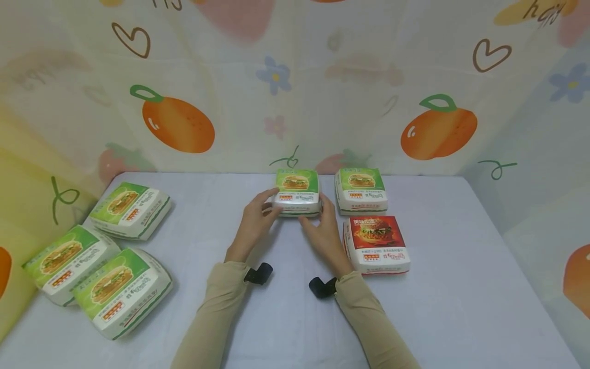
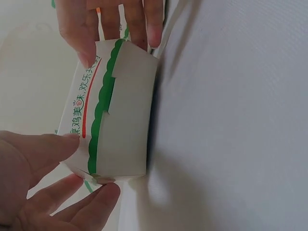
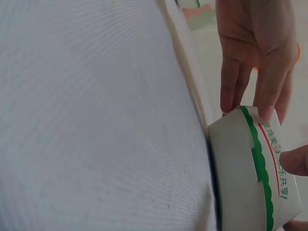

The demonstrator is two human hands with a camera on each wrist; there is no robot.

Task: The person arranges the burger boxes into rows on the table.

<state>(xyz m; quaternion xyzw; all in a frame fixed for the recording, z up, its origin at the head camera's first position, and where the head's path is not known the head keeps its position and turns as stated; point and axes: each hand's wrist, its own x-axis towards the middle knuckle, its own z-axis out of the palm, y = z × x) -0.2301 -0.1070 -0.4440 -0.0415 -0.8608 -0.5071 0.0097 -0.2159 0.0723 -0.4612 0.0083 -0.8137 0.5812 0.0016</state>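
Observation:
A green-and-white burger box (image 1: 297,187) sits at the back middle of the white table, between my two hands. My left hand (image 1: 255,220) holds its left side, and in the left wrist view the thumb lies on the printed front with fingers at the side. From the other side my right hand (image 1: 324,230) grips it, thumb on the front near the corner. The box's front (image 2: 127,110) has a scalloped green band and a tucked tab, which looks closed. In the right wrist view, the box (image 3: 240,168) rests on the tablecloth; only part of my right hand shows there.
Right of my hands stand another green burger box (image 1: 361,187) and, nearer, a red burger box (image 1: 375,243). At the left are several green boxes: one at the back (image 1: 131,210), one near the edge (image 1: 71,261), one in front (image 1: 122,289). A fruit-printed curtain (image 1: 313,118) hangs behind.

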